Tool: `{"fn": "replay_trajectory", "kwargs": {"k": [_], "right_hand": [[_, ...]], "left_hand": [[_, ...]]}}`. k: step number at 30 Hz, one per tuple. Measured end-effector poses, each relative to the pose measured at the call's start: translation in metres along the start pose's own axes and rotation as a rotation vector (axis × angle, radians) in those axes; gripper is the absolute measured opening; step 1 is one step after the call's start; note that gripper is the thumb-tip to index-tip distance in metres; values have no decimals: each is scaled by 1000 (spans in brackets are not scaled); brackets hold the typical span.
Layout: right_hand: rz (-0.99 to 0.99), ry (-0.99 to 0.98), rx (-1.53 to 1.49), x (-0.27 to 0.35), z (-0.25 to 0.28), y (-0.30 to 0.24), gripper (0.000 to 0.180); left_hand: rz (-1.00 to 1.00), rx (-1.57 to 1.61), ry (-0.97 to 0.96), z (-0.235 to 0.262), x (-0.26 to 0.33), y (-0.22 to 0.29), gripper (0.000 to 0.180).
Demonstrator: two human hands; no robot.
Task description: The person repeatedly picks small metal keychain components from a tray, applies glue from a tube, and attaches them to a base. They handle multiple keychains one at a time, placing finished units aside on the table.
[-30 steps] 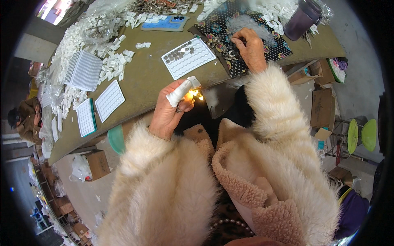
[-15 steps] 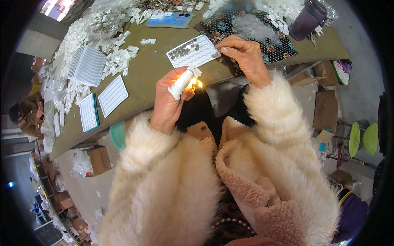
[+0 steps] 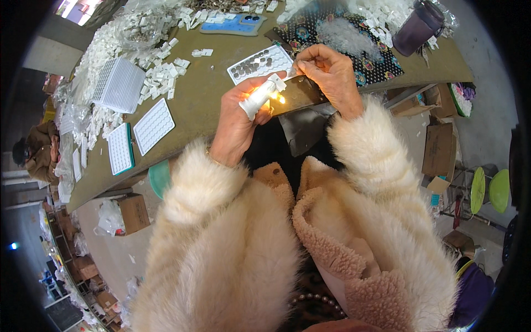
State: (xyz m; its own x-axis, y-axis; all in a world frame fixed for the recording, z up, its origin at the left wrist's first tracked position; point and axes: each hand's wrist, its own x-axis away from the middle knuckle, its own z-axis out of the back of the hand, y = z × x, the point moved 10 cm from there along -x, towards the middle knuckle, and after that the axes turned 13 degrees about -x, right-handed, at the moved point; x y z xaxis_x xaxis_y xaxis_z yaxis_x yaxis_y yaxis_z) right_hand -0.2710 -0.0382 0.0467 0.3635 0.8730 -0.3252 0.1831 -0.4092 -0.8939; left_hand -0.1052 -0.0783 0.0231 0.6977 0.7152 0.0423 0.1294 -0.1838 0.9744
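My left hand [image 3: 233, 125] is closed round a small white plastic light [image 3: 256, 102]. Several tiny warm-yellow bulbs [image 3: 279, 99] glow beside it at my fingers. Across from it, my right hand [image 3: 336, 80] has thumb and forefinger pinched together at the right end of a white tray [image 3: 285, 58]. Whatever sits in that pinch is too small to make out. The tray has rows of round hollows, and several silvery button cells [image 3: 251, 67] lie in its left and middle part.
Heaps of white plastic pieces [image 3: 110, 50] cover the table's left and back. Nearby are a stack of white trays [image 3: 119, 86], two further trays [image 3: 154, 127], a blue phone [image 3: 232, 25], a patterned cloth [image 3: 354, 50] and a dark tumbler [image 3: 417, 27]. Another person [image 3: 41, 152] sits far left.
My left hand has moved up and to the right with the light, closer to the right hand. The right hand has barely shifted. The bulbs stay lit.
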Motion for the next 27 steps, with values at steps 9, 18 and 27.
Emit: {"fn": "replay_trajectory", "kwargs": {"k": [9, 18, 27], "right_hand": [[145, -113, 147, -3, -3, -10, 6], [215, 17, 273, 0, 10, -17, 7], [-72, 72, -42, 5, 10, -1, 6]], "left_hand": [[-6, -19, -29, -8, -4, 3, 27], [-1, -64, -18, -13, -6, 3, 33], [-13, -37, -34, -17, -6, 5, 33]]}}
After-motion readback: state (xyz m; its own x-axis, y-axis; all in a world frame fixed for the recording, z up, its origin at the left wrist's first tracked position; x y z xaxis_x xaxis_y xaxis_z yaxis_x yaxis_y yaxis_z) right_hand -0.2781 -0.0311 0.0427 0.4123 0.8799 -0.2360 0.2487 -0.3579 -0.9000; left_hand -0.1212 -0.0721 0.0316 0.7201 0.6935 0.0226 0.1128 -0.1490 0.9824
